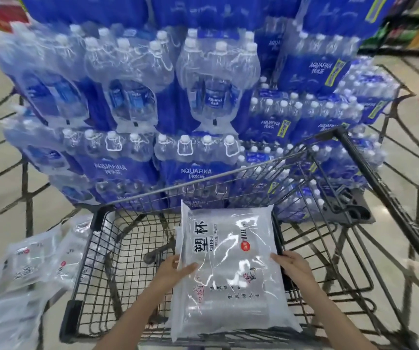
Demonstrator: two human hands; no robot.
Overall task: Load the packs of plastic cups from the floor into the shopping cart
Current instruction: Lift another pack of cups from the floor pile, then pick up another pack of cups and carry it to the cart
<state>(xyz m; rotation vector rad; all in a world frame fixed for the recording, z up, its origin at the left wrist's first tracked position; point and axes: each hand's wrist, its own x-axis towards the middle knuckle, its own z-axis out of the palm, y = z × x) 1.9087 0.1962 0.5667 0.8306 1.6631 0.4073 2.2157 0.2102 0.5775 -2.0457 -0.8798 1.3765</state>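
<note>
Both hands, left hand [178, 267] and right hand [289, 265], grip the clear printed plastic-cup pack [228, 263] over the black wire shopping cart [117, 251] (apparently two packs stacked). The slick film could slip, snagging the rim; more packs [26, 261] lie left.

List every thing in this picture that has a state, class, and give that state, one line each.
Pack of plastic cups: sealed, held over the cart basket between both hands.
Left hand: grips the pack's left edge.
Right hand: holds the pack's right edge.
Shopping cart: basket holds only this pack.
Packs on the floor: sealed, lying left of the cart, not yet loaded.
Water bottle packs: shrink-wrapped, stacked behind the cart.
</note>
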